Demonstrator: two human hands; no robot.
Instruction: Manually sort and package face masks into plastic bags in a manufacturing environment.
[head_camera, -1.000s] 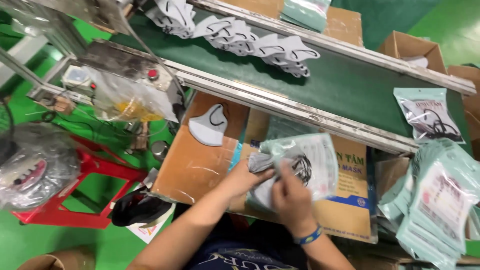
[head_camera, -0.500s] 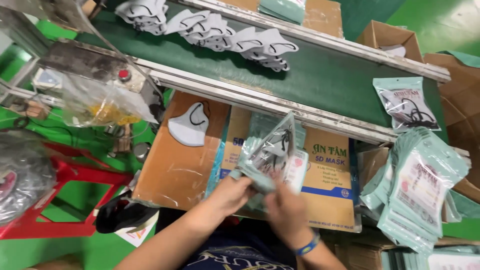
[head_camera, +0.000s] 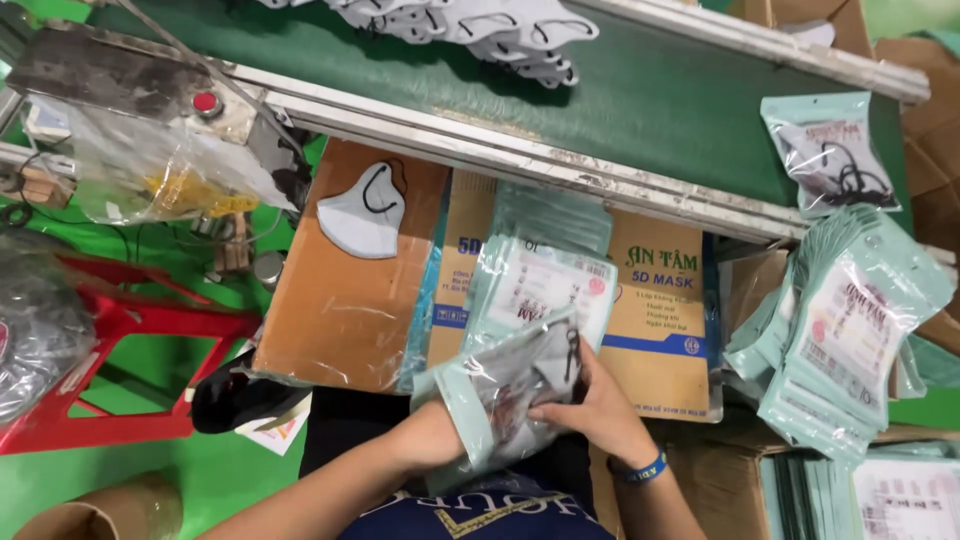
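1. Closest to the person, the left hand (head_camera: 430, 440) is pushed inside the open mouth of a mint-green and clear plastic pouch (head_camera: 500, 400); the pouch covers the fingers, so I cannot tell how they are spread.
2. The right hand (head_camera: 590, 405), with a blue band (head_camera: 640, 470) at the wrist, has its fingers (head_camera: 555, 410) curled close together and pressed against the pouch's right side, where grey face masks with black ear loops (head_camera: 545, 365) are partly inside it.
3. The pouch is held tilted above the person's lap, just in front of the near edge of a flat brown cardboard sheet (head_camera: 350, 300).
4. Just behind the hands, more pouches of the same kind (head_camera: 545, 275) lie overlapped on a printed tan carton (head_camera: 660, 300).
5. One loose white mask with a black loop (head_camera: 362, 222) lies on the cardboard sheet, well apart from both hands.
6. To the right, a thick fanned stack of filled pouches (head_camera: 850, 330) leans over open cardboard boxes.
7. To the left, a red plastic stool (head_camera: 120, 360) stands on the green floor.
8. Farther off, a green conveyor belt (head_camera: 680, 100) with metal side rails carries a cluster of white masks (head_camera: 500, 30) and one sealed pouch (head_camera: 825, 150).
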